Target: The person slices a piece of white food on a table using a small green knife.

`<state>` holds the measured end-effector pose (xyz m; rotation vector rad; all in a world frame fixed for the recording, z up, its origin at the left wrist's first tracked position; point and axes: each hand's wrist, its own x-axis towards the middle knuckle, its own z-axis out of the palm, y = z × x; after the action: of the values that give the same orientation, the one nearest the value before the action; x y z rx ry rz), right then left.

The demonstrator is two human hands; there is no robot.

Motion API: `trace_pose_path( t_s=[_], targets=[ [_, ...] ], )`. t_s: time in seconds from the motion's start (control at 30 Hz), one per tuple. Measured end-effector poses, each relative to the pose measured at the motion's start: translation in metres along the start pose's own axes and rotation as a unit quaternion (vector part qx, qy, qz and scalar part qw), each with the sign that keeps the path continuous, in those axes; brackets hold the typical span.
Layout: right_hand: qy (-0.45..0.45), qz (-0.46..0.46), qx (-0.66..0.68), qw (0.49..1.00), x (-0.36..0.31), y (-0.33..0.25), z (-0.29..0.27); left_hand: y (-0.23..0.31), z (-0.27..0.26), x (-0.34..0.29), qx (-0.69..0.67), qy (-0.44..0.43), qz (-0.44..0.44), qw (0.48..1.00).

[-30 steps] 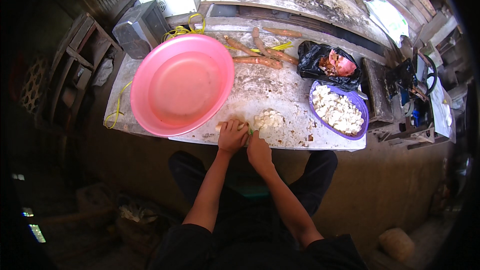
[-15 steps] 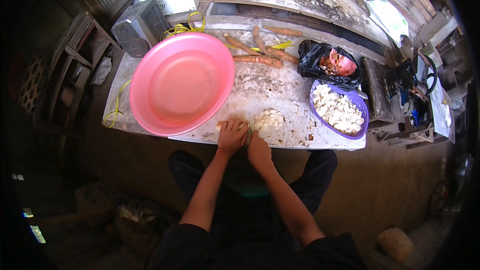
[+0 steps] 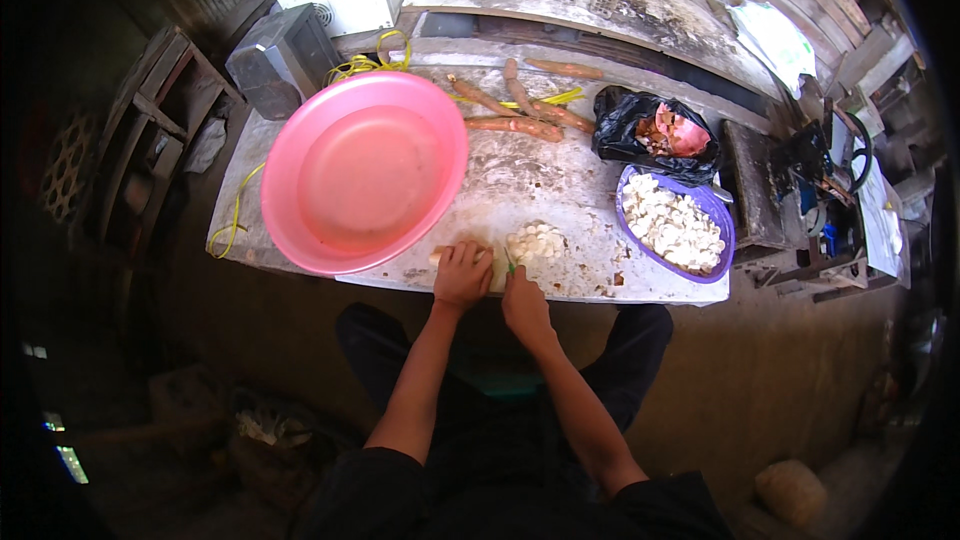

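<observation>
We hold a pale, peeled cassava root [image 3: 497, 274] lying flat, its middle hidden by our grip, and a slim knife [image 3: 510, 262], green toward its handle, near its right end; white cassava slices [image 3: 535, 241] lie loosely heaped just beyond

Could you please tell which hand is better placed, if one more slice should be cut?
Probably the right hand: it holds the small knife with green colouring near one end of the long, pale peeled root. The left hand seems occupied, its fingers lying over that root.
</observation>
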<state>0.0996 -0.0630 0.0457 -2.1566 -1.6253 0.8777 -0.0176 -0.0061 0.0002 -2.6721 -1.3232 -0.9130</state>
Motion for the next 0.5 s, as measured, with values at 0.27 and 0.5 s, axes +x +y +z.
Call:
trace_pose_path(
  t_s=[0.27, 0.5],
  targets=[
    [-0.014, -0.003, -0.004, 1.0, -0.003, -0.014, 0.005, -0.002, 0.001, -0.003, 0.0, -0.004, -0.006, 1.0],
    [-0.015, 0.003, -0.03, 0.999, -0.004, -0.016, 0.007, 0.0, 0.0, -0.003, -0.001, 0.018, -0.002, 1.0]
  ],
)
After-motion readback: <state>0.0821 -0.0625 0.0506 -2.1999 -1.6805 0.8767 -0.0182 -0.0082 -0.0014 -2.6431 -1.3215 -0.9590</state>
